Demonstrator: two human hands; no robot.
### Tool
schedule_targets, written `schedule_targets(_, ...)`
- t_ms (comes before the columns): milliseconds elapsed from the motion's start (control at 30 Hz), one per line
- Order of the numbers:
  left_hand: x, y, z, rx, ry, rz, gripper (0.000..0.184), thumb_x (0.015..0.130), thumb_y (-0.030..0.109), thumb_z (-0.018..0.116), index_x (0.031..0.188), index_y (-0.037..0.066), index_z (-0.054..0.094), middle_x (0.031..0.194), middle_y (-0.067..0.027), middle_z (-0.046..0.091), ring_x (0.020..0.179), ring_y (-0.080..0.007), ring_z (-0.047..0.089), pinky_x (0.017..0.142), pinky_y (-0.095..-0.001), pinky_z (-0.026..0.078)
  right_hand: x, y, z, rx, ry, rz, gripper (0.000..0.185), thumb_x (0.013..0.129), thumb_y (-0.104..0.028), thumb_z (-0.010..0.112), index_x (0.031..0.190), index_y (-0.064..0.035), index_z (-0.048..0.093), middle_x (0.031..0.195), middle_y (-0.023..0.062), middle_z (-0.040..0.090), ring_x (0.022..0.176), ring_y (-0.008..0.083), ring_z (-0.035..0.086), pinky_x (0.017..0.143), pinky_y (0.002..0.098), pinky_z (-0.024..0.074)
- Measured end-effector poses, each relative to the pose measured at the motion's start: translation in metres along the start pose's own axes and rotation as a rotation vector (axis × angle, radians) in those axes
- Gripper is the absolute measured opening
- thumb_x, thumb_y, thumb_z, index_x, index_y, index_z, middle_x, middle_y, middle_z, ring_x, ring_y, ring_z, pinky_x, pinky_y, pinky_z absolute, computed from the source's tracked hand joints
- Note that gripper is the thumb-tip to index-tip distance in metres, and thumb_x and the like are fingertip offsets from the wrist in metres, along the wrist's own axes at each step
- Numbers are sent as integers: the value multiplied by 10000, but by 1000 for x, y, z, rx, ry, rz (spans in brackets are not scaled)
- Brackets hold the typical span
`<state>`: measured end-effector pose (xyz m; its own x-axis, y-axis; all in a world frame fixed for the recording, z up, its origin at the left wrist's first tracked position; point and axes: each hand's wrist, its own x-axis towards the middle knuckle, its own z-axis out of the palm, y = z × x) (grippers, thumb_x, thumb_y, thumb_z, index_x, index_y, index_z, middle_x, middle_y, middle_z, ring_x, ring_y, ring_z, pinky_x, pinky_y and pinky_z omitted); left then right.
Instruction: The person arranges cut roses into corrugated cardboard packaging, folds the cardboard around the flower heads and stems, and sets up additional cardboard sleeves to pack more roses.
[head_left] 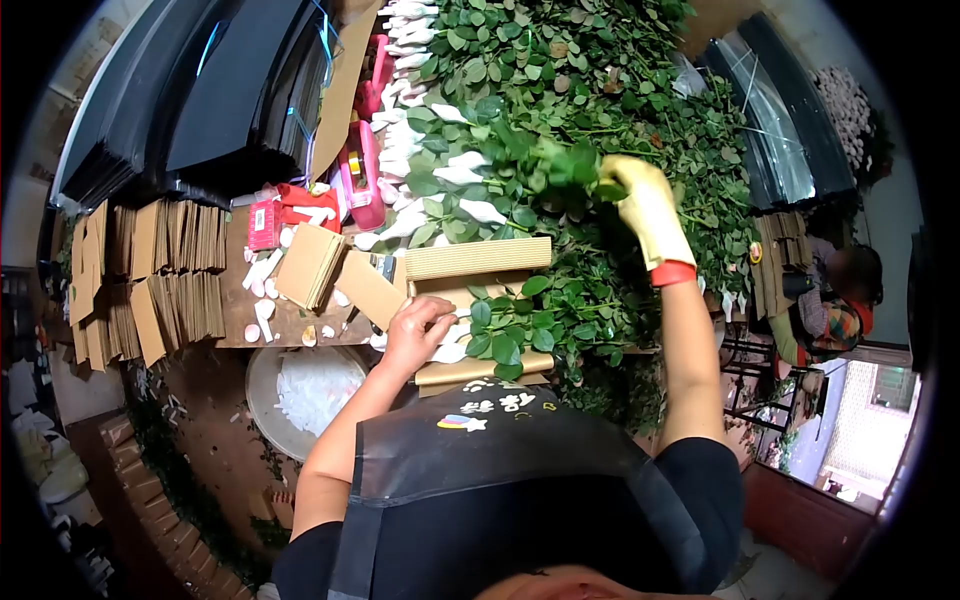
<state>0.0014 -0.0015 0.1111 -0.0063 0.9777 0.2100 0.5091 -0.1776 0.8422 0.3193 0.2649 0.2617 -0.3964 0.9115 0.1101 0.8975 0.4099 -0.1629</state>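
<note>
My bare left hand (412, 332), its fingers curled, rests against the white-sleeved flower heads (452, 346) at the left end of a leafy bundle (515, 325). What lies under those fingers is hidden. That bundle lies on a sheet of corrugated cardboard (478, 258) whose far and near edges curl up. In a yellow glove with a red cuff, my right hand (640, 200) is closed around leafy stems, apparently roses (560, 168), above the big pile of foliage. Motion blurs the leaves by the glove. More white-sleeved flower heads (462, 168) lie beyond the cardboard.
Stacked cardboard pieces (310, 265) and pink baskets (365, 190) are on the table's left. Black sheet stacks (240, 100) lie at the far left. A tub of white sleeves (262, 400) stands below the edge. Another person (835, 310) is at the right.
</note>
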Motion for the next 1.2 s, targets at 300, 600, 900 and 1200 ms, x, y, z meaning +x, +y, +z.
schedule_targets(300,-3,-2,9,-59,21,-48,123,868,98,814,969,50,762,1004,-75,768,920,-278,702,848,-386,544,-8,-37,-56,266,365,-84,261,873,20,733,1108,-90,767,1147,139,762,1042,346,734,925,445,591)
schedule_targets(600,-2,-2,3,-36,18,-59,127,876,124,810,988,77,772,1012,-69,770,891,-272,688,826,-388,547,-22,-10,-44,73,475,-401,420,832,125,700,1187,-95,738,1136,115,781,954,300,755,823,403,606)
schedule_targets(900,-3,-1,-2,7,-12,-33,166,885,138,798,1040,82,780,1018,-82,763,933,-291,691,837,-395,549,-21,-16,-29,54,227,-259,394,857,18,735,1232,-104,744,1073,144,760,1022,366,712,921,443,581)
schedule_targets(1200,-4,-6,-2,-47,-56,-113,125,886,142,801,997,90,774,1019,-74,761,885,-270,682,824,-395,541,43,12,-37,-279,116,-161,467,846,-29,787,1285,-174,718,1058,172,729,995,356,715,907,500,578)
